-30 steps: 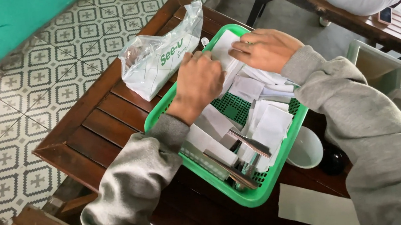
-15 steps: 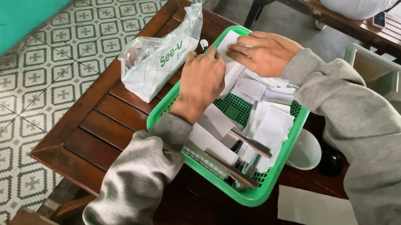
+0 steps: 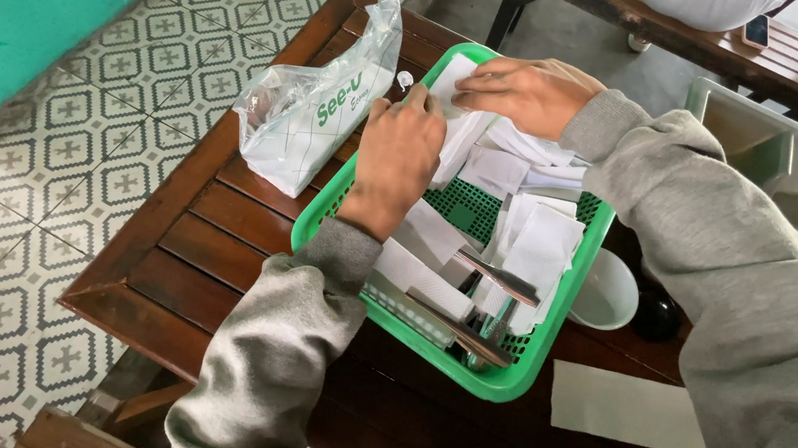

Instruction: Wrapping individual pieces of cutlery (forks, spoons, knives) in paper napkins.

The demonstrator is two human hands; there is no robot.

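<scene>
A dark slatted wooden table (image 3: 196,242) stands on a patterned tile floor (image 3: 44,184), with a wooden bench (image 3: 758,38) beyond it. On the table sits a green plastic basket (image 3: 543,343) full of folded white paper napkins (image 3: 542,248), with a few metal utensils (image 3: 487,289) lying among them near its front edge. Both hands are at the far end of the basket. The left hand (image 3: 402,159) has its fingers curled and pinched on the edge of a white napkin (image 3: 462,132); the right hand (image 3: 529,89) lies over the same napkin from the other side, fingers together and pressing it. Just beside the basket on the left lies a clear plastic bag (image 3: 311,114). A white bowl (image 3: 607,290) sits against the basket's right side, and a white sheet of paper (image 3: 630,408) lies on the table's near edge.
</scene>
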